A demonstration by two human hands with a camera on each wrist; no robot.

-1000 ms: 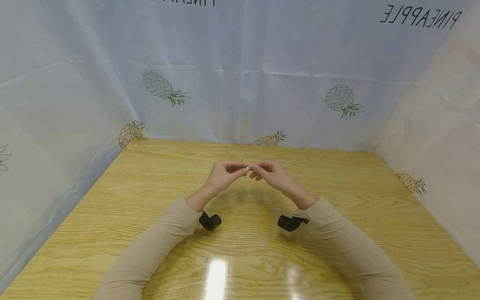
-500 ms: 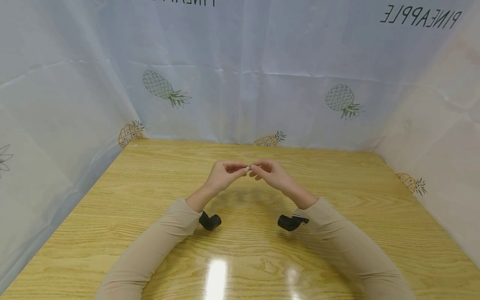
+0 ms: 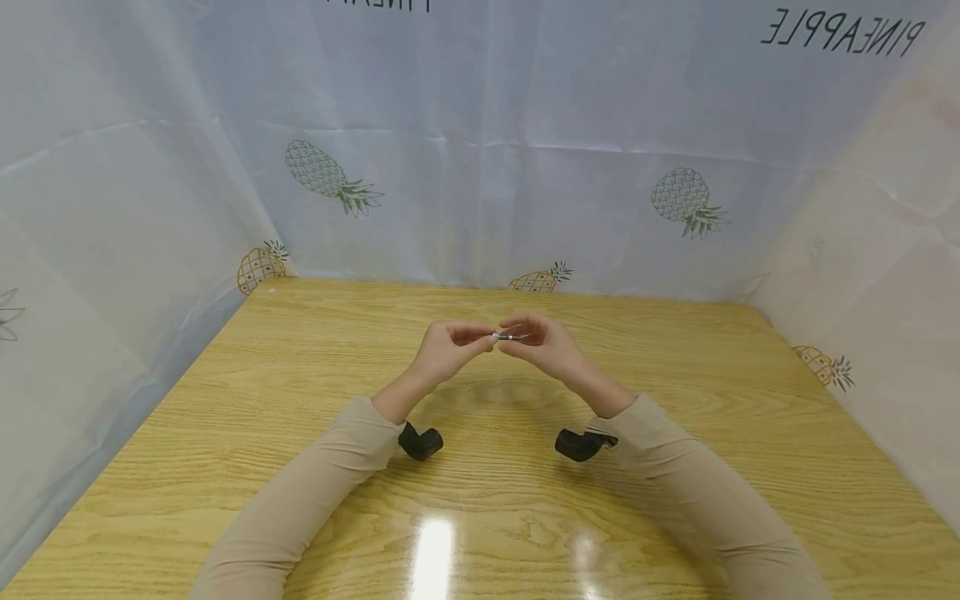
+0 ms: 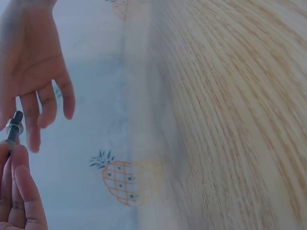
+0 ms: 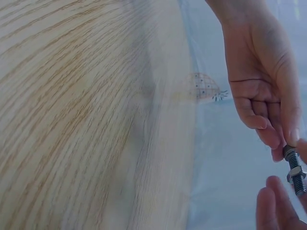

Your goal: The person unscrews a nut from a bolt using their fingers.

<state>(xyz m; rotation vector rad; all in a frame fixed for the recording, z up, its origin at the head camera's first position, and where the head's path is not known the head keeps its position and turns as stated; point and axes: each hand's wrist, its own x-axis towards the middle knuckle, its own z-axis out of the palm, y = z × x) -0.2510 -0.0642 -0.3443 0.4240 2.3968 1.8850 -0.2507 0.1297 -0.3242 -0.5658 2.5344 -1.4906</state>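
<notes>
My left hand [image 3: 447, 348] pinches the head end of a metal bolt [image 3: 512, 337] between thumb and fingers, above the table. The bolt lies roughly level, its threaded end pointing to the right. A hex nut [image 5: 297, 174] sits on the thread, partway along the shank, as the right wrist view shows. Around the threaded end, my right hand [image 3: 551, 345] has its thumb and fingers spread apart, with the bolt in the gap. In the left wrist view, the right hand's fingers hang loosely beside the bolt. The bolt's head is partly covered by the left fingertips.
Beneath the hands spreads a wood-grain table [image 3: 480, 492]. A pale curtain [image 3: 510, 100] printed with pineapples stands behind it and along both sides. Black wrist mounts [image 3: 422, 443] stick out from the sleeve cuffs.
My right thumb and fingers, earlier closed at the bolt, have spread apart, so more of the shank shows. The left hand keeps its grip in the same place.
</notes>
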